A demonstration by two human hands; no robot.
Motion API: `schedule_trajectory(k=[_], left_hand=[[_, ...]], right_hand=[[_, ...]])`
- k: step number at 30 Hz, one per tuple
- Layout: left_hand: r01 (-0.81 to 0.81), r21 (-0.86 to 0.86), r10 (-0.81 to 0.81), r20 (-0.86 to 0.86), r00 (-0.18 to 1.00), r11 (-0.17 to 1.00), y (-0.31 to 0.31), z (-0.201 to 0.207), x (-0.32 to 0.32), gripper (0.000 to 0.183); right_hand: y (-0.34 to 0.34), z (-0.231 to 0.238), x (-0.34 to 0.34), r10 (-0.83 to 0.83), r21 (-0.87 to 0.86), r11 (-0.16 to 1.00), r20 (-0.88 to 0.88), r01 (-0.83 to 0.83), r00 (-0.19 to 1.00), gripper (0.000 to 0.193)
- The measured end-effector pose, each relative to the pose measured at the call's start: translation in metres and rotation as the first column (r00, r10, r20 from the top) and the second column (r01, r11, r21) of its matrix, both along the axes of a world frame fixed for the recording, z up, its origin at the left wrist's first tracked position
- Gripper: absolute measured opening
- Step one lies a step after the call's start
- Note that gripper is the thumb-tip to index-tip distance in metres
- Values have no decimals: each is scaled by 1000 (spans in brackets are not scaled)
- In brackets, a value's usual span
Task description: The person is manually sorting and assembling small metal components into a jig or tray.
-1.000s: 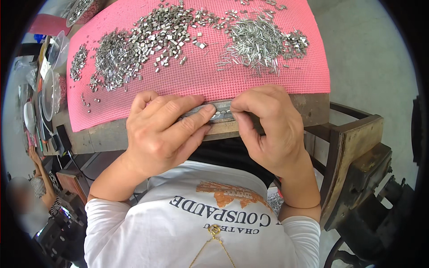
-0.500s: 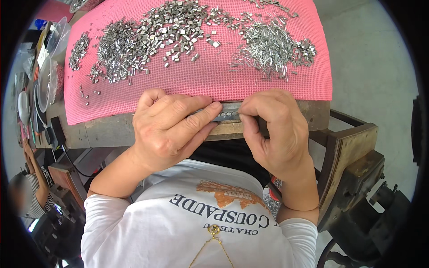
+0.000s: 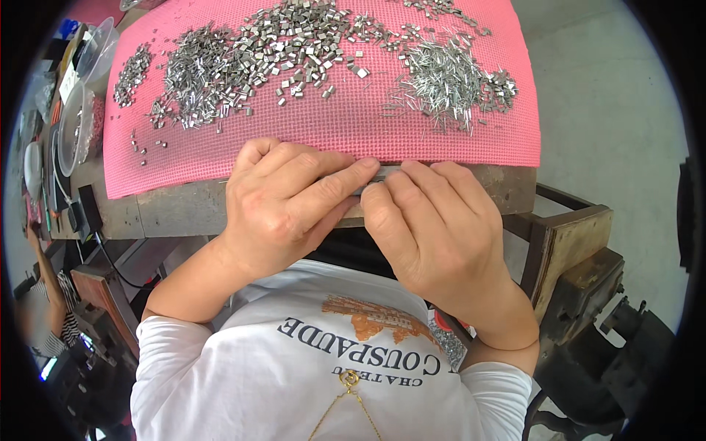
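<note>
Fingers (image 3: 346,184) of our left hand (image 3: 283,206) lie stretched across a thin grey metal strip (image 3: 384,175) at the near edge of the desk (image 3: 176,209), curled down over it so that the index finger presses along its top. Our right hand (image 3: 434,235) meets it from the other side; its fingertips (image 3: 379,197) are bent in and pinch the same strip, touching the left fingers. Both hands are closed on the piece, and only a short length of it shows between them; what shape the rest of it has we cannot tell.

We hold the strip just where the pink mesh mat (image 3: 331,132) ends and the bare worn wood of the desk's front edge begins. On the mat, toward the far edge, lie loose heaps of small metal parts: a pile of short grey clips (image 3: 195,81) at the far left, a spread of small square pieces (image 3: 301,44) in the middle, and a bundle of thin pins (image 3: 448,81) toward the far right. A few stray pieces sit near the mat's left edge, well apart from our hands.

Off the desk's left edge stand clear plastic containers (image 3: 77,103) and some cables. Beside the desk's right corner is a dark wooden frame (image 3: 566,242) over a pale concrete floor (image 3: 618,117). Our white printed shirt (image 3: 331,367) fills the lower part of the view.
</note>
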State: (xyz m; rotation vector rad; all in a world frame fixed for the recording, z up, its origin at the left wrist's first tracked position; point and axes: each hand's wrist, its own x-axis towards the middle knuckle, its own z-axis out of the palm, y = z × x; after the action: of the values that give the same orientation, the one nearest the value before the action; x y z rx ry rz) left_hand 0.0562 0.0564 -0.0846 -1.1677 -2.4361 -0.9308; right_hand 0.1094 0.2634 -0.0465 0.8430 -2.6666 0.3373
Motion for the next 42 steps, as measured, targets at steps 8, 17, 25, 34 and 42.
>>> schedule_trajectory(k=[8,17,25,34,42], left_hand=[[32,-8,-30,144,989,999,6,19,7,70],[653,-10,-646,138,751,757,82,75,32,55],[970,72,-966,138,220,232,225,99,94,53],[856,282,-877,350,329,434,271,51,145,59],[884,149,-894,140,425,443,309,30,150,43]], right_hand=[[37,4,43,-314,-300,875,247,380,917,41],[81,-33,168,480,-706,152,664,691,573,38],[73,-10,293,208,-728,-279,591,627,779,74],[97,-22,286,-344,-777,-574,515,257,785,37],[126,-22,265,-412,-756,-638,497,148,763,24]])
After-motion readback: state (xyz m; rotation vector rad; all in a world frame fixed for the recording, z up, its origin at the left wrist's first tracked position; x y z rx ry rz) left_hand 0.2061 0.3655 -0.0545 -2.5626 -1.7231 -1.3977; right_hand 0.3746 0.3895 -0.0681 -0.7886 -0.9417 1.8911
